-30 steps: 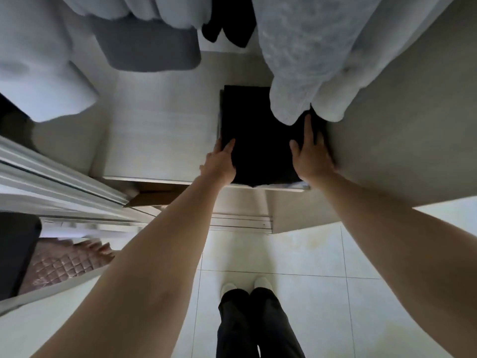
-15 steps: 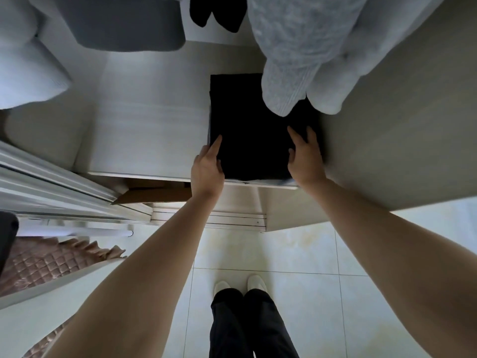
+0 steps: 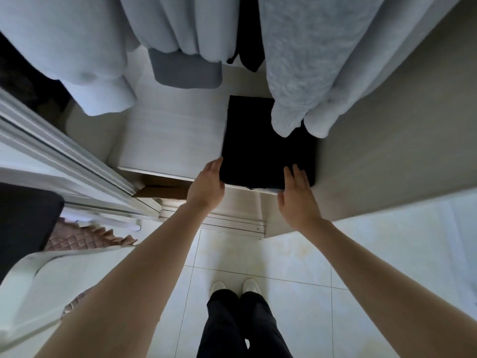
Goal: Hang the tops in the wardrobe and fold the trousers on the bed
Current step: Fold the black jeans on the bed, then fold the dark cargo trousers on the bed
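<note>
Where wardrobe holds folded trousers

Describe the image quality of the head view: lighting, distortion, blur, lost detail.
Head view: wide-angle distortion bends the sliding door rail and stretches both forearms; soft, dim light, brightest on the floor tiles; the folded black garment is so dark its folds vanish; left hand and right hand stay fairly sharp; hanging grey tops look slightly soft.

folded black trousers | flat on wardrobe shelf | pale tops hanging above
</note>
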`<action>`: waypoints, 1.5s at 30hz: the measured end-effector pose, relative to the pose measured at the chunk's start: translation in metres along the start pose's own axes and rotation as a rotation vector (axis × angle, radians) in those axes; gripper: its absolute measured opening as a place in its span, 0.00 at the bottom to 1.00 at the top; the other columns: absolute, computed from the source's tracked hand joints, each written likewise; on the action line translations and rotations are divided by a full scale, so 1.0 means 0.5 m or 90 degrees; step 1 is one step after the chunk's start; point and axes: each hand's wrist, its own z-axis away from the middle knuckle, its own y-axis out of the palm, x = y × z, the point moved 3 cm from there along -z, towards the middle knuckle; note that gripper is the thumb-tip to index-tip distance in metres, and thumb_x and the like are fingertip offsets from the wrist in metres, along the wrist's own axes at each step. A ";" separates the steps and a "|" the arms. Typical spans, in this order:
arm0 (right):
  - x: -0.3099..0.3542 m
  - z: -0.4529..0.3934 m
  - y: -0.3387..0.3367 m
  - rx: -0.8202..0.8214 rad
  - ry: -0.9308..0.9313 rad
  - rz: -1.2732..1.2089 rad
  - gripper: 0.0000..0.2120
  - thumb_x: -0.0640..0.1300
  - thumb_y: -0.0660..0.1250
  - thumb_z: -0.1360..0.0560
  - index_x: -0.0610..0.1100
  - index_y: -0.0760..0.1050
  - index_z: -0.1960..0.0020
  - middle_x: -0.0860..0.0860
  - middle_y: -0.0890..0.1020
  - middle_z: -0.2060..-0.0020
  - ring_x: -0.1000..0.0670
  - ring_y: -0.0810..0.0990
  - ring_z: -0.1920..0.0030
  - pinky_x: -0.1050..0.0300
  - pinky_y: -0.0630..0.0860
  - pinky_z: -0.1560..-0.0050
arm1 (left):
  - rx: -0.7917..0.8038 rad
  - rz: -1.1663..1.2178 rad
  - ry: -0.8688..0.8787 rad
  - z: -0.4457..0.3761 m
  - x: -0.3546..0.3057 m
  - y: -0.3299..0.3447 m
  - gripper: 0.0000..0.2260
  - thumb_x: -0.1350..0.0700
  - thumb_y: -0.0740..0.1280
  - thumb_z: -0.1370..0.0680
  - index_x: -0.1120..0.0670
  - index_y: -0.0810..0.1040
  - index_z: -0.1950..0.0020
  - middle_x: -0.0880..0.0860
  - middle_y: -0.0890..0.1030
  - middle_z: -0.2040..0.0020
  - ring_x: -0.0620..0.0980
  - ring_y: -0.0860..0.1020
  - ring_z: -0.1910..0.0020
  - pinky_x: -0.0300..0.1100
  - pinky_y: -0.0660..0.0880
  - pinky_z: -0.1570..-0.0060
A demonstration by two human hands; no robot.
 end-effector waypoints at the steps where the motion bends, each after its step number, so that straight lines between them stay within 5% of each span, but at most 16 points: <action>1: 0.011 0.016 -0.008 0.004 -0.008 -0.021 0.30 0.42 0.58 0.21 0.38 0.51 0.22 0.40 0.53 0.23 0.39 0.52 0.24 0.46 0.55 0.25 | -0.019 0.014 0.000 0.019 -0.004 -0.014 0.27 0.64 0.61 0.21 0.55 0.60 0.22 0.56 0.68 0.27 0.57 0.72 0.32 0.49 0.71 0.35; 8: 0.141 0.087 -0.074 0.047 -0.178 -0.068 0.27 0.43 0.57 0.20 0.39 0.54 0.23 0.41 0.62 0.26 0.41 0.57 0.25 0.49 0.57 0.25 | -0.188 0.130 -0.131 0.198 -0.008 -0.107 0.16 0.62 0.61 0.20 0.56 0.74 0.32 0.53 0.83 0.44 0.51 0.80 0.45 0.37 0.73 0.43; 13: 0.217 0.155 -0.116 0.083 -0.321 -0.132 0.24 0.44 0.58 0.19 0.40 0.59 0.25 0.42 0.68 0.31 0.45 0.65 0.30 0.55 0.66 0.32 | -0.301 0.212 -0.312 0.376 -0.020 -0.133 0.15 0.58 0.60 0.18 0.48 0.72 0.31 0.48 0.82 0.48 0.45 0.79 0.52 0.42 0.74 0.44; 19: 0.283 0.244 -0.135 0.173 -0.501 -0.184 0.20 0.47 0.56 0.18 0.44 0.63 0.27 0.47 0.73 0.35 0.48 0.72 0.35 0.56 0.72 0.36 | -0.532 0.330 -0.520 0.606 -0.062 -0.105 0.12 0.60 0.65 0.21 0.50 0.77 0.39 0.46 0.83 0.56 0.45 0.80 0.56 0.43 0.75 0.57; 24: 0.326 0.378 -0.128 0.254 -0.655 -0.165 0.19 0.48 0.56 0.19 0.47 0.63 0.28 0.50 0.72 0.35 0.52 0.73 0.37 0.62 0.72 0.41 | -0.668 0.400 -0.618 0.780 -0.162 -0.034 0.11 0.60 0.64 0.21 0.48 0.77 0.42 0.45 0.83 0.58 0.43 0.80 0.59 0.33 0.72 0.64; 29: 0.340 0.580 -0.087 0.345 -0.882 -0.109 0.17 0.45 0.59 0.19 0.43 0.68 0.31 0.50 0.76 0.42 0.50 0.71 0.37 0.61 0.70 0.40 | -0.816 0.410 -0.751 0.993 -0.251 0.074 0.12 0.59 0.64 0.21 0.45 0.77 0.43 0.44 0.82 0.60 0.39 0.78 0.60 0.29 0.72 0.60; 36: 0.306 0.910 -0.022 0.454 -1.186 -0.014 0.15 0.42 0.60 0.20 0.40 0.72 0.35 0.47 0.80 0.46 0.45 0.73 0.43 0.53 0.70 0.41 | -1.072 0.432 -0.933 1.253 -0.403 0.279 0.10 0.58 0.64 0.21 0.45 0.78 0.44 0.45 0.82 0.62 0.42 0.78 0.62 0.40 0.76 0.57; 45: 0.062 1.402 0.036 0.588 -1.423 0.061 0.18 0.47 0.56 0.25 0.39 0.76 0.43 0.47 0.81 0.56 0.43 0.77 0.51 0.56 0.68 0.46 | -1.343 0.514 -1.108 1.557 -0.676 0.636 0.11 0.60 0.65 0.22 0.43 0.78 0.49 0.49 0.81 0.63 0.42 0.76 0.64 0.33 0.72 0.63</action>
